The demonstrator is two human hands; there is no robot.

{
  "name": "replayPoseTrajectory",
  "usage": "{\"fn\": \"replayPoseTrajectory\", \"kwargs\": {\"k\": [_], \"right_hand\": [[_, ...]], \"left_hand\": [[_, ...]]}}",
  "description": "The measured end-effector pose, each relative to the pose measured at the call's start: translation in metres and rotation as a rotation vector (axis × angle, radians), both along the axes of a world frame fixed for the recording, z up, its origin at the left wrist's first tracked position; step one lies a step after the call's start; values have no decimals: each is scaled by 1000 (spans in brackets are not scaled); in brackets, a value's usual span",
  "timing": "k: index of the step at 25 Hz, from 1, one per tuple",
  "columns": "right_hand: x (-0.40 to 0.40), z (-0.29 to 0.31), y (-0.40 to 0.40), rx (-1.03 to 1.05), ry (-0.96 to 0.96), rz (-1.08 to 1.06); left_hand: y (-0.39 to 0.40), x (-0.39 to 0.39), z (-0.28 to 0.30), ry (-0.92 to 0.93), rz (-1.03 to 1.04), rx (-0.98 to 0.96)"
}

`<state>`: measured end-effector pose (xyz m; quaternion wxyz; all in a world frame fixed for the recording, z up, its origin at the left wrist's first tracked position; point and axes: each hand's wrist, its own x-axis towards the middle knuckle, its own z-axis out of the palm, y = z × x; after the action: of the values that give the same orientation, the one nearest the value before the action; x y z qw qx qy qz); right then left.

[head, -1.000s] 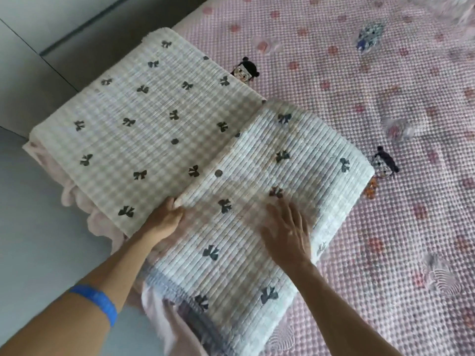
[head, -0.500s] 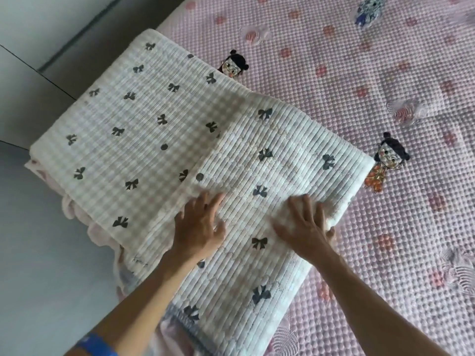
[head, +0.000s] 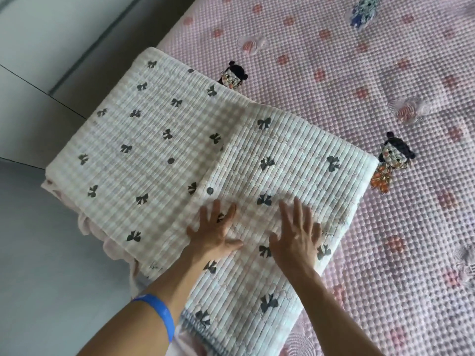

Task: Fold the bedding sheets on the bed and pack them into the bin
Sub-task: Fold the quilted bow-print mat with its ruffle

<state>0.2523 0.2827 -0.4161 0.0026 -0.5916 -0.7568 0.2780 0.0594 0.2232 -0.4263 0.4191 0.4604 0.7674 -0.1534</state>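
A thick quilted white sheet (head: 159, 140) with pale checks and dark bow prints lies folded at the bed's left corner. Its right part (head: 303, 155) is folded over on top of the rest. My left hand (head: 216, 232), a blue band on its wrist, lies flat with spread fingers on the folded layer. My right hand (head: 298, 235) presses flat beside it, fingers straight and spread. No bin is in view.
The bed is covered by a pink bubble-textured spread (head: 385, 73) with flower and cartoon-girl prints. A pink frilled edge (head: 90, 227) hangs under the sheet at the bed's left side. Grey floor (head: 38, 265) and pale cabinet panels (head: 30, 60) lie to the left.
My left hand let go of the fold's edge and moved right onto the folded layer. Both hands now lie flat and closer together on the sheet.
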Motion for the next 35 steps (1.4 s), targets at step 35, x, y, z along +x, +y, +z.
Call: {"fn": "replayPoseTrajectory", "kwargs": {"k": [35], "right_hand": [[-454,147,38,-291,453,-206]], "left_hand": [[-18,-421,170,-418,496,130]]}}
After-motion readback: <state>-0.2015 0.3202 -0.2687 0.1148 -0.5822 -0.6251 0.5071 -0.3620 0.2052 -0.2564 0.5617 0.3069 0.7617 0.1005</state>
